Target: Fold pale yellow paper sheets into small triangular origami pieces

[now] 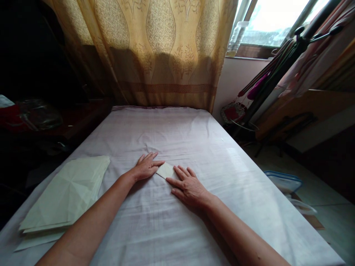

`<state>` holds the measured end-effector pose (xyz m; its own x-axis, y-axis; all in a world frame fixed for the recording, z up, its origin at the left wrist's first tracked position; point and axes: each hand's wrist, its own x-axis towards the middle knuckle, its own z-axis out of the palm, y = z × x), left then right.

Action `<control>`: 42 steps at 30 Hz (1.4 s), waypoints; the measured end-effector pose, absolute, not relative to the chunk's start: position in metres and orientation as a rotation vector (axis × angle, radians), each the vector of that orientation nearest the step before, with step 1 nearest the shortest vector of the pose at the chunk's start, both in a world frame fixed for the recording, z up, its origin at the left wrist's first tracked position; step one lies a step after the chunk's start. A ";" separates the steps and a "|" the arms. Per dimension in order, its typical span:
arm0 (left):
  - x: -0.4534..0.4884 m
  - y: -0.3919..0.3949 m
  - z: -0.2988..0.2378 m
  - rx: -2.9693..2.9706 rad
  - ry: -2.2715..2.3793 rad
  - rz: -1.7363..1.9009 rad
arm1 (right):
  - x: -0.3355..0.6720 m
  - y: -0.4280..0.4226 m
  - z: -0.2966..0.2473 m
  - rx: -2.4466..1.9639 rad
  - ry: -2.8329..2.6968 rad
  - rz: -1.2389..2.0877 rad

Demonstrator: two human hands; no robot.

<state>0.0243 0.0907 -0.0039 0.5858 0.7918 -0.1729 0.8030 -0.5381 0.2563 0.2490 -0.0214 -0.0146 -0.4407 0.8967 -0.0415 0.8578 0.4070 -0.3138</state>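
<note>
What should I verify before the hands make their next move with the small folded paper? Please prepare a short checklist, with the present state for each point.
1. Small folded paper rests on the cloth: ok.
2. Left hand touches the paper: ok, at its left side.
3. Right hand touches the paper: ok, fingertips at its right side.
4. Paper's folds are sharp and even: cannot tell, too small in this view.
5. Stack of pale sheets is apart from the small paper: ok, it lies to the left.
6. Stack is neatly squared: not ok, the edges are uneven.
</note>
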 end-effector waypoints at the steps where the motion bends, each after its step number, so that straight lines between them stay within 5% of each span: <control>1: 0.025 0.090 -0.005 2.511 1.314 -0.034 | 0.249 -0.022 -0.015 -1.584 -2.520 0.434; 17: 0.023 0.080 -0.020 2.581 1.353 0.145 | 0.247 -0.032 -0.015 -1.515 -2.355 0.231; 42: 0.018 0.082 -0.023 2.540 1.338 0.160 | 0.244 -0.022 -0.021 -1.682 -2.294 0.355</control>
<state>0.0175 0.0815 -0.0225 0.5683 0.8224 -0.0257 0.7931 -0.5392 0.2833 0.2445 -0.0216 -0.0209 -0.2867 0.9551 0.0750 0.8878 0.2942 -0.3538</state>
